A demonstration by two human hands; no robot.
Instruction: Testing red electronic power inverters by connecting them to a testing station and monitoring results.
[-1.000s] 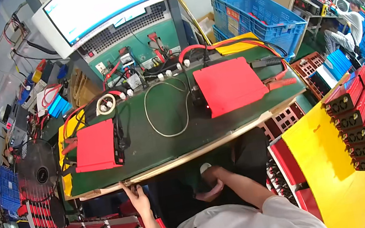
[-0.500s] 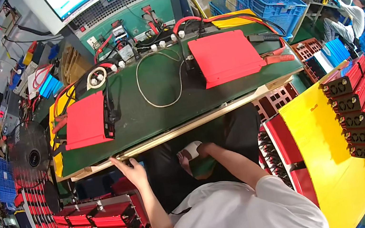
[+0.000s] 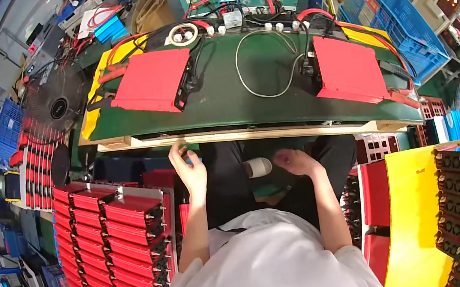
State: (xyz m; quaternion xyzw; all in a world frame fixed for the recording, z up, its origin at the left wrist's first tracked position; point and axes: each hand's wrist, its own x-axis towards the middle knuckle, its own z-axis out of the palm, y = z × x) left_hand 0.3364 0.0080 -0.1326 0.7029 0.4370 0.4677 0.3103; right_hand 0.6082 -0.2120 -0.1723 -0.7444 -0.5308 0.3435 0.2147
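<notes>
The white roll lies in the lap below the bench edge, just left of the right hand with its curled fingers, long axis left-right, while the left hand, half open and empty, is farther.

Green-topped workbench, black fan left, blue crate right.

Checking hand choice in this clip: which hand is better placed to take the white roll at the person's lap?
Right, probably. The right hand sits just beside the white roll, fingers curled toward it. The left hand is raised near the bench edge, farther away.
</notes>
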